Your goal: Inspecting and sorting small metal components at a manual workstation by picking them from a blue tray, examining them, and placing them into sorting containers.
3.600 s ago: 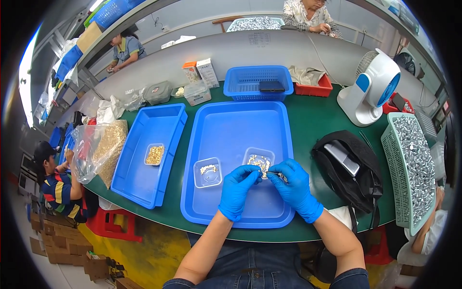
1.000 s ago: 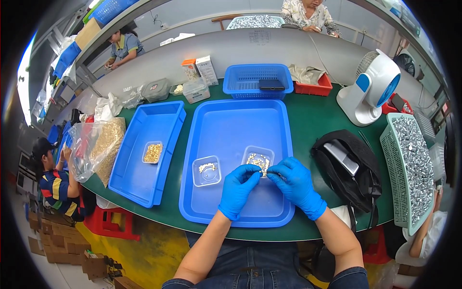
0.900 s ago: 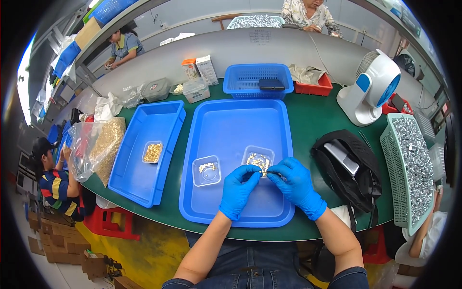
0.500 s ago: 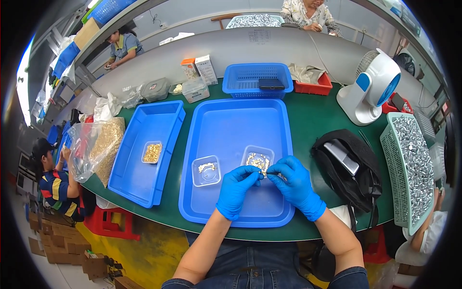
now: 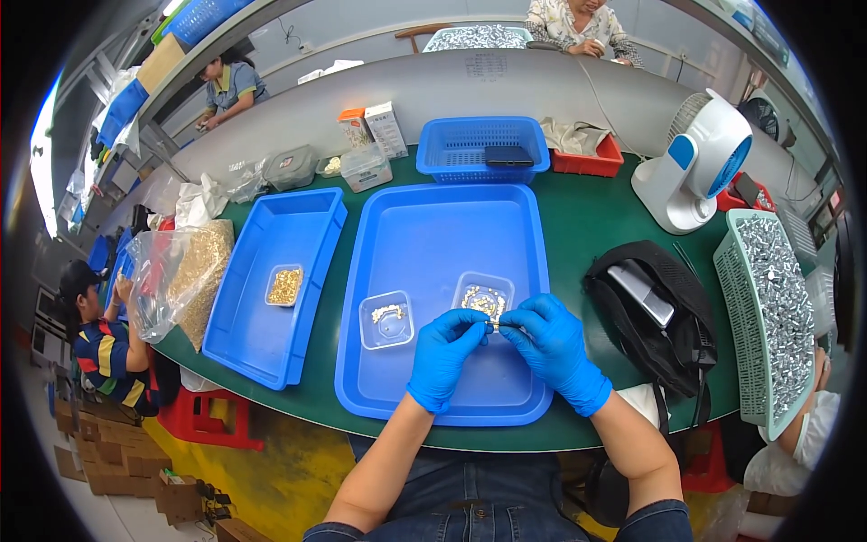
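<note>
My left hand (image 5: 447, 357) and my right hand (image 5: 553, 348), both in blue gloves, meet fingertip to fingertip over a large blue tray (image 5: 433, 230). Each pinches at a tiny part between them; a dark bit and a pale bit show, too small to name. Just beyond the fingers a clear square tub (image 5: 485, 291) holds small pale and gold pieces, and my fingers cover its near edge. To the left in the same tray, another clear tub (image 5: 386, 320) contains a few small whitish pieces.
Left of the tray lies a deeper blue bin (image 5: 312, 239) with a tub of gold parts (image 5: 286, 287). A bag of gold parts (image 5: 200, 275) stands beyond it. At right are a black bag (image 5: 655, 316), a white fan (image 5: 691, 163) and a green basket of metal parts (image 5: 768, 307).
My hands stay almost in place; the fingertips shift very slightly around the small part. The tubs and tray have not moved.
</note>
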### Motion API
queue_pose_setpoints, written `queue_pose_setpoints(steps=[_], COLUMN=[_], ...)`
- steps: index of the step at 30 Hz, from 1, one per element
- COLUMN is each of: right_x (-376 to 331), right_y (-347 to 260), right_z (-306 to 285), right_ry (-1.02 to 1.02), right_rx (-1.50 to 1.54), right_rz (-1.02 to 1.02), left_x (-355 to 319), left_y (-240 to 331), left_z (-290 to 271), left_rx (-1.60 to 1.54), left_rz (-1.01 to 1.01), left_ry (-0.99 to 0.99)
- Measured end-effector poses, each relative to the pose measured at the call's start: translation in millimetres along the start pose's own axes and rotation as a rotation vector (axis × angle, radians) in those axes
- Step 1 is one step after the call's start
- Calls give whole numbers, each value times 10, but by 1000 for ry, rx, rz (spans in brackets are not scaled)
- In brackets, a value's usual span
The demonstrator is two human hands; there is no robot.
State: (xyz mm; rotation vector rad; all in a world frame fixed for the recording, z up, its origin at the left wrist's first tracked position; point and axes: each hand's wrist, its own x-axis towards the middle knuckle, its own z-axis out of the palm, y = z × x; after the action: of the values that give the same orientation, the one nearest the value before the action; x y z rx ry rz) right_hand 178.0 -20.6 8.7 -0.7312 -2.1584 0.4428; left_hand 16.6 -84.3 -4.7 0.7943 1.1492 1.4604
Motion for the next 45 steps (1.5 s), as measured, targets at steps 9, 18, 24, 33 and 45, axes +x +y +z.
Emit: queue_pose_setpoints(steps=[9, 18, 24, 33, 45], right_x=[16, 40, 22, 19, -33], right_y=[-3, -25, 18, -23, 46], right_z=[-13, -44, -35, 0, 48], right_ry=[34, 5, -9, -32, -38], right_rx=[34, -17, -27, 38, 187], right_rz=[-33, -36, -26, 80, 165], left_x=[-10, -13, -26, -24, -38], left_y=[41, 8, 9, -16, 17], left_z=[-1, 2, 22, 19, 86], left_rx=[14, 62, 130, 238, 91], left_rz=[-34, 2, 49, 113, 103], left_ry=[-10, -8, -10, 15, 43])
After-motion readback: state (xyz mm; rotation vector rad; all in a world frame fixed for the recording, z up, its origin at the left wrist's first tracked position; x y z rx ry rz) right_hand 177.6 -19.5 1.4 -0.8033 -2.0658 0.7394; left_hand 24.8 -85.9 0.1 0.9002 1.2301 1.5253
